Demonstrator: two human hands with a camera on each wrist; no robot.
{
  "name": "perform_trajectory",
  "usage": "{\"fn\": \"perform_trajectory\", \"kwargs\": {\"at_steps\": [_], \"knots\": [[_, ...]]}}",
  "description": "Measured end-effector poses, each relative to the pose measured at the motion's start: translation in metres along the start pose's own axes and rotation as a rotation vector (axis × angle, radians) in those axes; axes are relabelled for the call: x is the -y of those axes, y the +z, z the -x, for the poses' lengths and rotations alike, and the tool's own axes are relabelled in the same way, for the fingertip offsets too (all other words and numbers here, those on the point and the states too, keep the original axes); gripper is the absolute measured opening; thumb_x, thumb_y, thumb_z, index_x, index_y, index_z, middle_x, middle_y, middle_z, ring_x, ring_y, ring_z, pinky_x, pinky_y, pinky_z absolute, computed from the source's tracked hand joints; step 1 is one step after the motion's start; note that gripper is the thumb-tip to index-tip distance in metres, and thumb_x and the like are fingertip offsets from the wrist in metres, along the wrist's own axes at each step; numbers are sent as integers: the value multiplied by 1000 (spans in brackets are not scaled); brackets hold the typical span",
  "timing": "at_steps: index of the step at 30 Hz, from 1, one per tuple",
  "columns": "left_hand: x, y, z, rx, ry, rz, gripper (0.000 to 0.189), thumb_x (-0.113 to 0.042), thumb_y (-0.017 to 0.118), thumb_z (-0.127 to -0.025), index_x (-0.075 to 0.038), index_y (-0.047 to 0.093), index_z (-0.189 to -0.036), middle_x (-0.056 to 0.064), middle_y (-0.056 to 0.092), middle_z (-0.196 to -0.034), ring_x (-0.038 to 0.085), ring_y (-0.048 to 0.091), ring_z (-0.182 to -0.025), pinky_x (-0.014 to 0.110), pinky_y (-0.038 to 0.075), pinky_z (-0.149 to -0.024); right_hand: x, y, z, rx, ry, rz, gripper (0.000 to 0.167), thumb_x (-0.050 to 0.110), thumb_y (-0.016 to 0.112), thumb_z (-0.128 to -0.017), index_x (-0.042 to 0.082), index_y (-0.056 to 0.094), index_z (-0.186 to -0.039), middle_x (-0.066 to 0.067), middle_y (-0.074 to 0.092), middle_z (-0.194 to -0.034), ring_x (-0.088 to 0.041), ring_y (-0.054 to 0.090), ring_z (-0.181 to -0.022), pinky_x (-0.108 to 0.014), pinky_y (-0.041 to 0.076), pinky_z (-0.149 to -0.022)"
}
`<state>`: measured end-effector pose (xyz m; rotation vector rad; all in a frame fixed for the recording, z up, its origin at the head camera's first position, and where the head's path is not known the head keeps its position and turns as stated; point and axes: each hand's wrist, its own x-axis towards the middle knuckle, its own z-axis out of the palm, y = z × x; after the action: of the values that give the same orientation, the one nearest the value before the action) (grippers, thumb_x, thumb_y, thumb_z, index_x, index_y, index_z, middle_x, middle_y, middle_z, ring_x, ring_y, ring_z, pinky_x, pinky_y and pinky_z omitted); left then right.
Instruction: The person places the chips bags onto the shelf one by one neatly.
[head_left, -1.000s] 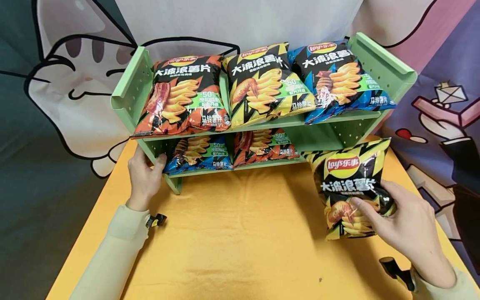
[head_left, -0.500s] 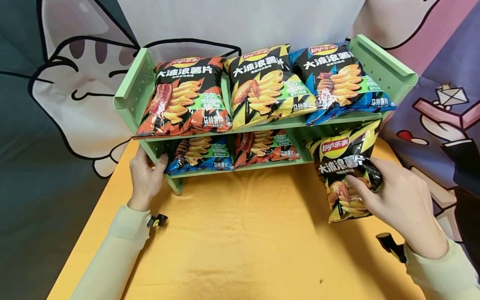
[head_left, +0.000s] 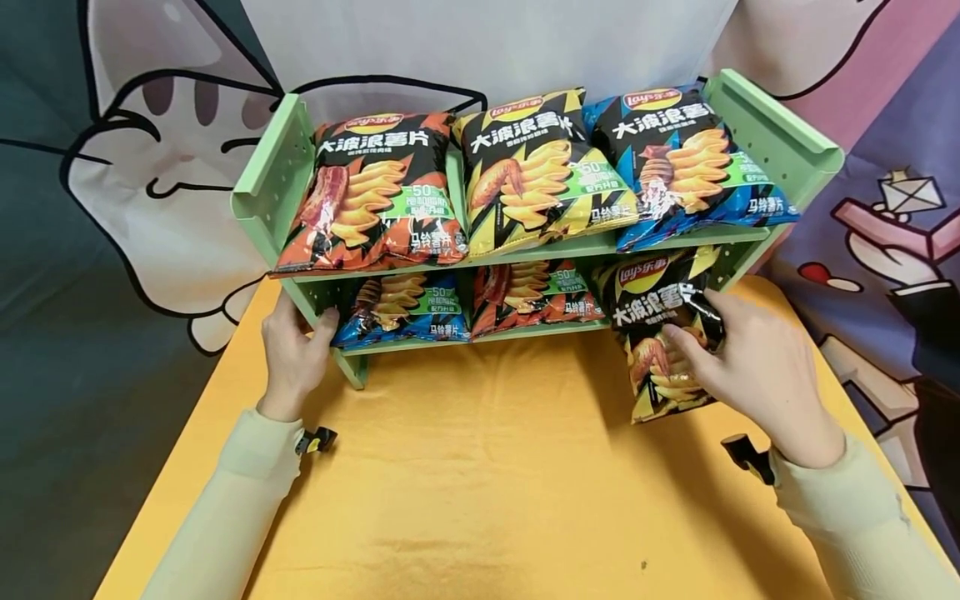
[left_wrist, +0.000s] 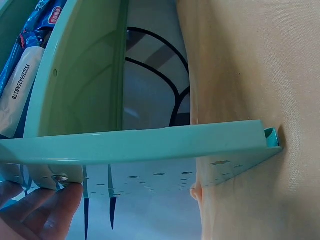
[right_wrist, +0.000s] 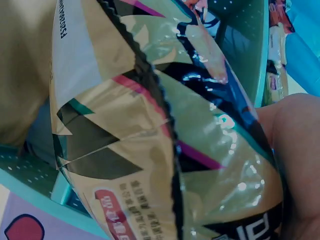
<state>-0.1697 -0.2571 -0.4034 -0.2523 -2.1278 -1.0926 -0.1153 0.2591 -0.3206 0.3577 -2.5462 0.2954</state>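
My right hand [head_left: 765,367] grips a black and yellow bag of potato chips [head_left: 652,367] by its right side, thumb across the front. The top of that bag reaches into the right part of the lower level of a green two-level shelf [head_left: 555,248]; its lower end hangs out in front, tilted. In the right wrist view, the bag's side seam [right_wrist: 172,130] fills the middle. At the shelf's lower left, my left hand [head_left: 296,358] holds the side panel, thumb at the front. The left wrist view shows its fingers [left_wrist: 55,210] against the panel's outer face.
The upper level holds a red bag [head_left: 375,192], a yellow bag [head_left: 540,167] and a blue bag [head_left: 686,162]. Below lie a blue bag [head_left: 405,308] and a red bag [head_left: 536,292]. The shelf stands on a yellow-covered table [head_left: 480,483], before a cartoon backdrop [head_left: 180,192].
My right hand has carried the yellow bag up and left, so its top has entered the lower level at the right. The left hand stays at the shelf's side panel.
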Motion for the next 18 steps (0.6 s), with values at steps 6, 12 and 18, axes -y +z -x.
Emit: {"fn": "perform_trajectory", "kwargs": {"at_steps": [6, 12, 18], "knots": [[-2, 0, 0, 0, -6, 3, 48, -25, 59, -88, -5, 65, -131, 16, 72, -77, -14, 51, -59, 9, 40, -56, 1, 4, -22, 64, 122, 34, 45, 46, 74, -90, 2, 63, -94, -13, 53, -66, -35, 53, -54, -53, 38, -48], [0, 0, 0, 7, -9, 1, 47, -24, 58, -89, -3, 64, -130, 17, 71, -77, -13, 51, -59, 9, 40, -56, 6, 14, -43, 79, 176, 64, 50, 48, 68, -93, 2, 53, -80, -21, 54, -71, -41, 53, -54, -54, 38, -45], [2, -1, -1, 19, -6, -10, 50, -27, 57, -90, -1, 62, -132, 18, 69, -74, -12, 49, -57, 11, 38, -54, 7, 20, -60, 83, 172, 51, 57, 47, 65, -94, 12, 41, -58, -5, 31, -52, -29, 36, -41, -36, 19, -36]]}}
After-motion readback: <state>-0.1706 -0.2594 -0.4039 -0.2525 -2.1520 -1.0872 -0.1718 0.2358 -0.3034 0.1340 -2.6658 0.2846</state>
